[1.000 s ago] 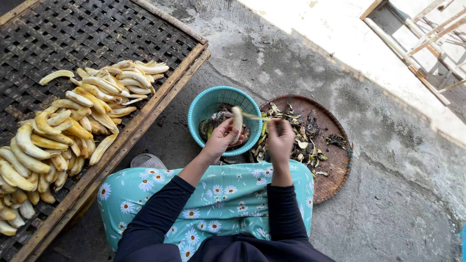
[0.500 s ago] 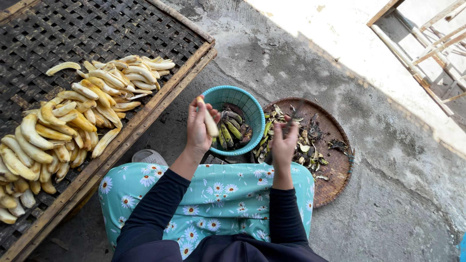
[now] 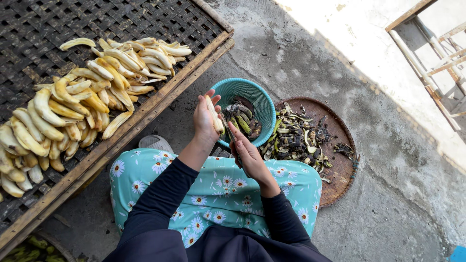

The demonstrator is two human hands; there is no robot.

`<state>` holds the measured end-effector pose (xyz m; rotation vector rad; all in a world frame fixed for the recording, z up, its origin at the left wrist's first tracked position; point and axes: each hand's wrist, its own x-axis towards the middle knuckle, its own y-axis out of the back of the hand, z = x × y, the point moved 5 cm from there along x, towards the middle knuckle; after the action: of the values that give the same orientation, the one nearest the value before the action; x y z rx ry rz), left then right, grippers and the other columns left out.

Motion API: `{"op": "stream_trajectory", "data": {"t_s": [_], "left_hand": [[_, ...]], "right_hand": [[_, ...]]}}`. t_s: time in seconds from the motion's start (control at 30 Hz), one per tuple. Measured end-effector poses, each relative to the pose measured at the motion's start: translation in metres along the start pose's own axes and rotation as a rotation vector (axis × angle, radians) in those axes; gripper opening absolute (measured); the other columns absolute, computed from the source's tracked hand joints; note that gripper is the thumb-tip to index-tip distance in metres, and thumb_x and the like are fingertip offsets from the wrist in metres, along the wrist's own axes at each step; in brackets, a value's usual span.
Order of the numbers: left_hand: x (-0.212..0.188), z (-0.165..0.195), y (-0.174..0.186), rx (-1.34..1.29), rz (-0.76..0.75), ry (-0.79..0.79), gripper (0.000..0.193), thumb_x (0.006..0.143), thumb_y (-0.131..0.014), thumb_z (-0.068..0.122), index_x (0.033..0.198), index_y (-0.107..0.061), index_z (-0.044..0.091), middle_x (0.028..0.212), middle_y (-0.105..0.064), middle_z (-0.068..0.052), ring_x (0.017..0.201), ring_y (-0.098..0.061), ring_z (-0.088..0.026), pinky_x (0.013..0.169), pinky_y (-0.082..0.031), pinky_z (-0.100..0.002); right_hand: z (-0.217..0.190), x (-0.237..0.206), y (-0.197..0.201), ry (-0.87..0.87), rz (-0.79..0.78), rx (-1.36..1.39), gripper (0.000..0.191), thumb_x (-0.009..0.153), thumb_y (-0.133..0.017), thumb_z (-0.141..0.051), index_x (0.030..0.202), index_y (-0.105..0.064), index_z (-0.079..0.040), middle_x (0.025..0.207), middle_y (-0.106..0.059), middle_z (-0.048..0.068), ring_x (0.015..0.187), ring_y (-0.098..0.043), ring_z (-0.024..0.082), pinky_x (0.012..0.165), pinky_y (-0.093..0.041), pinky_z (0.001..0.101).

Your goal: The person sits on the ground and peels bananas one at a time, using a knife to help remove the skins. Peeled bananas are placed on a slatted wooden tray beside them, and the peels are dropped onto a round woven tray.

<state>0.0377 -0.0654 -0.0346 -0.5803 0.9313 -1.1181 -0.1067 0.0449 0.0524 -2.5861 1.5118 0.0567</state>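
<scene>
Left hand point(image 3: 205, 119) fingers wrapped around a peeled banana point(image 3: 214, 115); right hand point(image 3: 246, 153) fingers curled on a thin knife point(image 3: 231, 137), teal basket point(image 3: 242, 88) just beyond fingertips.

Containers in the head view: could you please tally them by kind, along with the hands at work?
Teal plastic basket: 1
Round woven tray of peels: 1
Slatted drying rack with peeled bananas: 1
Hands: 2, the left hand holding a peeled banana, the right hand beside it
Total: 5
</scene>
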Motion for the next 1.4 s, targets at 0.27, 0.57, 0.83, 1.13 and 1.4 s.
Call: {"op": "stream_trajectory", "data": {"t_s": [0.27, 0.57, 0.83, 1.13, 1.4], "left_hand": [[-0.006, 0.01, -0.005, -0.029, 0.113, -0.04, 0.039, 0.11, -0.037, 0.044, 0.124, -0.056, 0.013, 0.104, -0.058, -0.002, 0.076, -0.052, -0.007, 0.057, -0.047, -0.022], [-0.006, 0.009, -0.007, -0.105, 0.042, -0.087, 0.036, 0.11, -0.04, 0.045, 0.119, -0.052, 0.012, 0.102, -0.052, -0.003, 0.07, -0.047, -0.008, 0.055, -0.044, -0.022], [-0.024, 0.022, -0.024, -0.102, -0.036, -0.16, 0.037, 0.111, -0.039, 0.044, 0.12, -0.051, 0.011, 0.1, -0.05, -0.003, 0.067, -0.045, -0.006, 0.054, -0.043, -0.021], [-0.048, 0.011, -0.042, -0.227, -0.179, -0.046, 0.036, 0.111, -0.042, 0.045, 0.117, -0.049, 0.011, 0.096, -0.051, -0.002, 0.069, -0.053, -0.008, 0.065, -0.053, -0.025], [-0.069, 0.004, -0.054, -0.249, -0.264, 0.051, 0.031, 0.111, -0.037, 0.038, 0.11, -0.049, 0.01, 0.082, -0.052, -0.002, 0.109, -0.069, -0.026, 0.115, -0.049, -0.042]], "right_hand": [[0.006, -0.001, -0.011, 0.001, -0.018, -0.042, 0.061, 0.112, -0.044, -0.032, 0.167, -0.027, -0.011, 0.089, -0.046, -0.006, 0.071, -0.04, 0.004, 0.06, -0.038, 0.0175], [0.016, 0.001, -0.011, 0.106, 0.006, -0.104, 0.059, 0.113, -0.044, -0.024, 0.166, -0.027, -0.006, 0.088, -0.042, -0.007, 0.072, -0.037, 0.003, 0.063, -0.035, 0.0171], [0.014, 0.0, -0.009, 0.205, 0.045, -0.202, 0.056, 0.114, -0.045, -0.022, 0.165, -0.03, -0.005, 0.094, -0.045, -0.006, 0.079, -0.041, 0.004, 0.071, -0.039, 0.018], [0.002, 0.002, -0.007, 0.329, 0.093, -0.319, 0.052, 0.113, -0.043, -0.016, 0.161, -0.034, -0.001, 0.16, -0.046, 0.013, 0.139, -0.048, 0.021, 0.117, -0.037, 0.0314], [0.007, 0.006, -0.001, 0.343, 0.135, -0.315, 0.05, 0.112, -0.042, -0.011, 0.16, -0.035, 0.0, 0.163, -0.044, 0.017, 0.148, -0.045, 0.025, 0.123, -0.035, 0.0359]]}}
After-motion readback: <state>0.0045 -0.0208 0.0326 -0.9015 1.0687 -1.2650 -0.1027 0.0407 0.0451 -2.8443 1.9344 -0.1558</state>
